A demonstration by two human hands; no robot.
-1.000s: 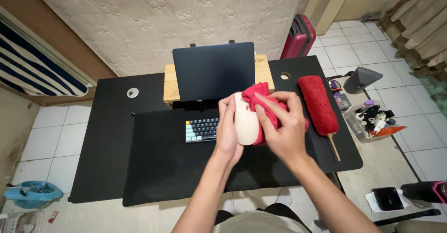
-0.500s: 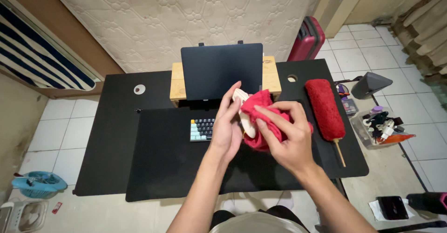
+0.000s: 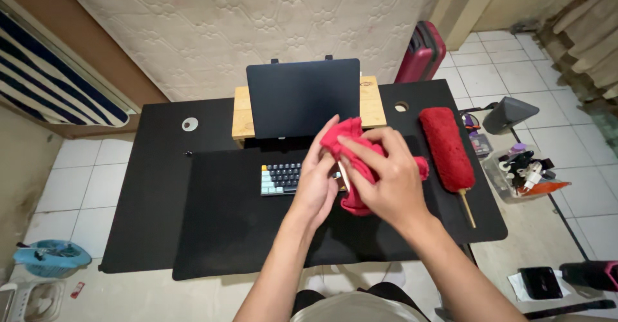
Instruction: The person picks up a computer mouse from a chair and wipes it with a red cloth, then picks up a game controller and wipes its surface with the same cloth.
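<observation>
White floor tiles surround a black desk (image 3: 148, 187) set against a quilted cream wall, with a dark desk mat (image 3: 232, 232) over its middle. Nearest the viewer, both hands meet above the mat: the left hand (image 3: 317, 183) cups a small pale object (image 3: 343, 174), mostly hidden, its visible edge running near to far; the right hand (image 3: 386, 180) presses a red cloth (image 3: 351, 143) over it, fingers curled and closed on the fabric. Both hands are in contact with the object, neither nearer. Just behind the left hand lies a small keyboard (image 3: 282, 178). Right of the hands, apart, a red duster (image 3: 447, 148) lies lengthwise. Farther back, a dark monitor (image 3: 302, 96) stands on a wooden riser (image 3: 239, 113).
</observation>
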